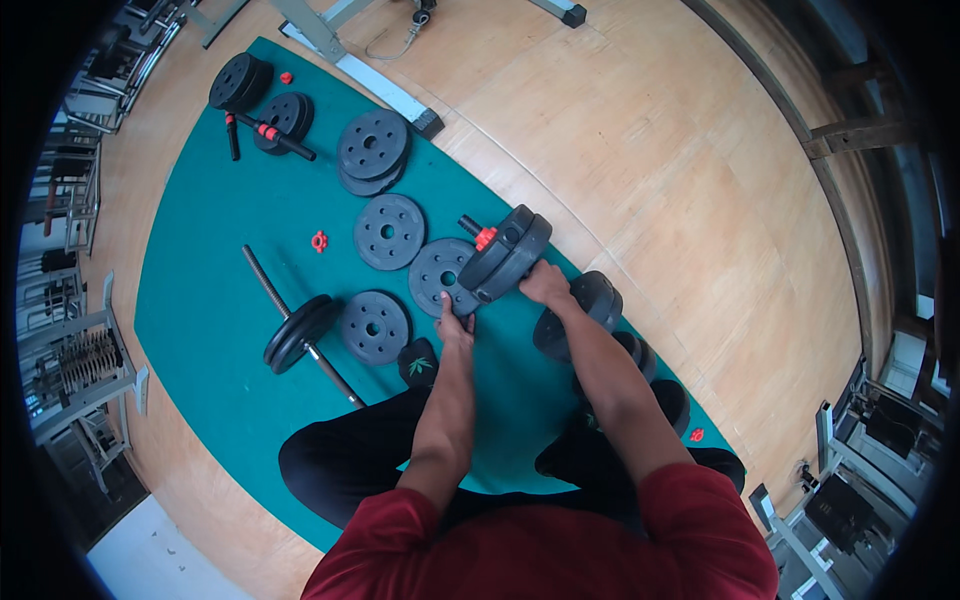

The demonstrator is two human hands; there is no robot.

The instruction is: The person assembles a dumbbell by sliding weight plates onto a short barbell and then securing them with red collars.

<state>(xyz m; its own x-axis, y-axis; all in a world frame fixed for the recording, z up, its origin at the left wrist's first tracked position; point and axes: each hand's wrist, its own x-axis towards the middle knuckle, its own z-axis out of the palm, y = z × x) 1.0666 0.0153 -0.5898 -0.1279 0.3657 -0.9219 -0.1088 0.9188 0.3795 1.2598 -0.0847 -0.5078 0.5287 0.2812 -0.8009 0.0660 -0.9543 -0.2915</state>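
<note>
My right hand point(545, 285) is closed at the near side of a dumbbell point(507, 252), with the grip mostly hidden by the hand. The dumbbell carries thick black plates, and a red collar point(486, 238) sits on its threaded end. My left hand point(456, 322) pinches the rim of a dark weight plate, thumb on top and fingers below. Whether that rim is the dumbbell's or belongs to the flat plate point(430, 272) just beside it is hard to tell. Another flat plate point(374, 328) lies to the left of my left hand.
A green mat point(210, 270) bears a loaded bar point(300, 333) at left, a loose red collar point(319, 241), more plates point(389, 232), stacked plates point(373, 150) and handles with red collars point(270, 133). More black weights point(597, 300) line the right edge. A machine's metal foot point(390, 92) reaches the far edge.
</note>
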